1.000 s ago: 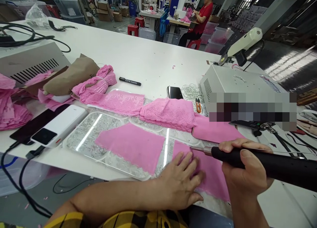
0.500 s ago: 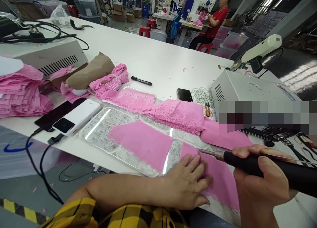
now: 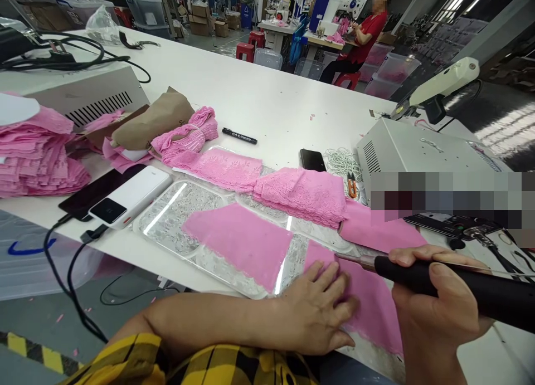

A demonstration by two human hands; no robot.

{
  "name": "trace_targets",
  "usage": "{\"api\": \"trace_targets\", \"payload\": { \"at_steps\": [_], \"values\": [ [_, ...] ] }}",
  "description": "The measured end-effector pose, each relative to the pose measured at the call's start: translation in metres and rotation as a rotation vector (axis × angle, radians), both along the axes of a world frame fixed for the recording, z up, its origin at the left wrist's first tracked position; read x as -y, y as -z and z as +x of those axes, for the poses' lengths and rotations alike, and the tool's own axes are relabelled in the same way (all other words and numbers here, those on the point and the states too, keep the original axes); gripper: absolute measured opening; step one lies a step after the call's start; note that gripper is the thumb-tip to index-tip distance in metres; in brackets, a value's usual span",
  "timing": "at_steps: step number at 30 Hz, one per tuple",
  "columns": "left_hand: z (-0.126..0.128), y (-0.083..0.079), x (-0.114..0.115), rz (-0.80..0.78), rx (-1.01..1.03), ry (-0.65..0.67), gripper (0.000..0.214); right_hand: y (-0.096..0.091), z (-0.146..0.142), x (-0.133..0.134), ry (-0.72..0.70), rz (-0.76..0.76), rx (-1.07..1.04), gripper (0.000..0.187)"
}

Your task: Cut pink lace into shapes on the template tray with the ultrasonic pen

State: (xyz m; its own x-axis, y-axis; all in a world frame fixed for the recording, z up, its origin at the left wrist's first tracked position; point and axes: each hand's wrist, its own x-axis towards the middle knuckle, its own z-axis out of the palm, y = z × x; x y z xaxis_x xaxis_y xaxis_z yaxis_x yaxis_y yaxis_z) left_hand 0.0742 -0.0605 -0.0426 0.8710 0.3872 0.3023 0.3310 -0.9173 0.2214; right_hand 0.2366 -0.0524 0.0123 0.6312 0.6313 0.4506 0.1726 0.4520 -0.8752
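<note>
My left hand [image 3: 320, 310] lies flat with fingers spread on a pink fabric piece [image 3: 370, 301] at the table's near edge. My right hand [image 3: 434, 301] is wrapped round the black handle of a hot cutting tool [image 3: 438, 282]; its metal tip rests on the fabric just beyond my left fingers. A second pink piece [image 3: 238, 240] lies on a clear plastic template [image 3: 175, 218] to the left. A stack of pink lace [image 3: 303, 194] sits behind them.
A white power bank [image 3: 129, 198] and a dark phone lie at left by pink stacks [image 3: 35, 159]. A black marker [image 3: 239, 135], phone [image 3: 311, 159], snips [image 3: 351, 184] and a white machine box [image 3: 418, 151] stand further back. A person in red [image 3: 363, 31] sits at a sewing machine.
Between the oldest frame and the middle one my view shifted so the scene slid right. Both hands keep their hold; the tool tip stays at the fabric by my left fingers.
</note>
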Motion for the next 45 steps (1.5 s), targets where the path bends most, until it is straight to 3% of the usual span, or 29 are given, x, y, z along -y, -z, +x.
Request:
{"api": "trace_targets", "payload": {
  "at_steps": [9, 14, 21, 34, 45],
  "values": [
    [0.003, 0.002, -0.001, 0.039, 0.026, 0.001, 0.062, -0.006, -0.008, -0.003, -0.070, 0.006, -0.143, 0.014],
    [0.005, 0.001, -0.004, 0.169, 0.165, 0.147, 0.054, -0.005, -0.022, -0.004, -0.157, -0.055, -0.184, 0.015],
    [0.007, 0.002, -0.001, 0.128, 0.190, 0.273, 0.038, 0.004, -0.031, -0.003, -0.225, -0.062, -0.164, 0.014],
    [0.001, -0.004, 0.001, 0.197, 0.177, 0.312, 0.029, 0.000, -0.032, -0.003, -0.243, -0.057, -0.129, 0.014],
    [-0.010, 0.003, 0.011, 0.219, 0.222, 0.336, 0.034, 0.003, -0.034, 0.021, -0.309, -0.090, -0.143, 0.016]
  ]
}}
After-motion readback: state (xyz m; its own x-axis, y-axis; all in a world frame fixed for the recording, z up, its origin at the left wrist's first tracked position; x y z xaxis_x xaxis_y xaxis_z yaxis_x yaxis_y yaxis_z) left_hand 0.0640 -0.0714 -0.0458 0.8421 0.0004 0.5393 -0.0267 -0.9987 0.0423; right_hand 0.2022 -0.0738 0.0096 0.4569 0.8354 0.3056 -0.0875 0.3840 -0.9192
